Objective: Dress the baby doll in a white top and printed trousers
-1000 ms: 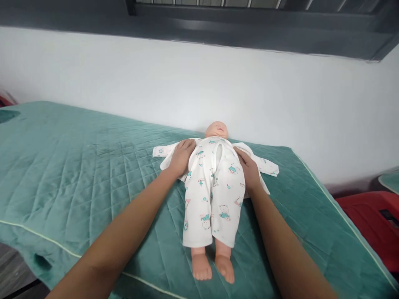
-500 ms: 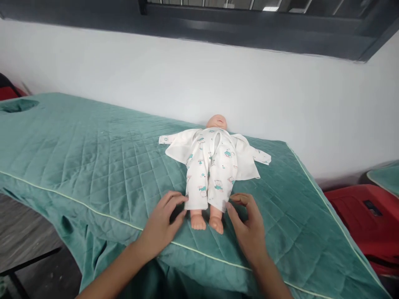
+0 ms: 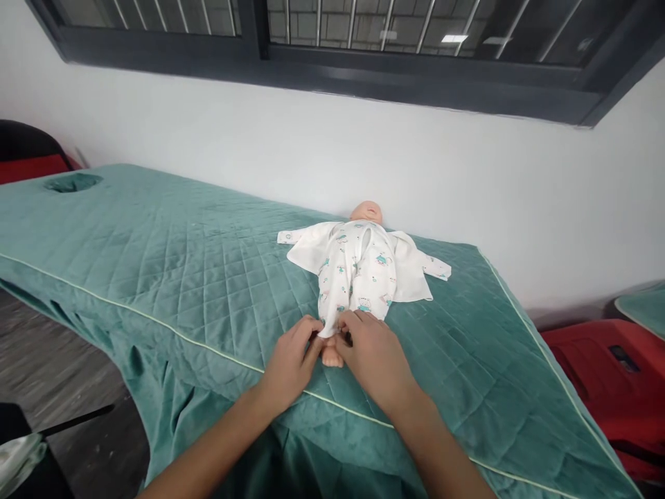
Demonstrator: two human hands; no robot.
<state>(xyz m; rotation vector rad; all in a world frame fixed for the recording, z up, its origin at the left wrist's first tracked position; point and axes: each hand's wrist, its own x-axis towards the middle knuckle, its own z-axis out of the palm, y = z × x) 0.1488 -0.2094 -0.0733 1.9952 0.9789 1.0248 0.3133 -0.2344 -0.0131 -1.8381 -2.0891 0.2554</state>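
Teal quilted bed [image 3: 156, 263]; doll [image 3: 364, 267] laid face-up, legs straight.
Left hand [image 3: 291, 364] and right hand [image 3: 374, 357] pinch the nearest trouser cuff [image 3: 330, 329] from either side, bare foot [image 3: 331, 357] showing between them.

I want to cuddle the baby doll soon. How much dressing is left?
About halfway, I think. Done: the white cotton trousers with teal prints are pulled up over the belly of the pink plastic baby doll. In hand: the left hand and right hand grip one trouser cuff above a bare foot. To do: the matching white top lies spread open under the doll, sleeves flat on the green quilted cover.
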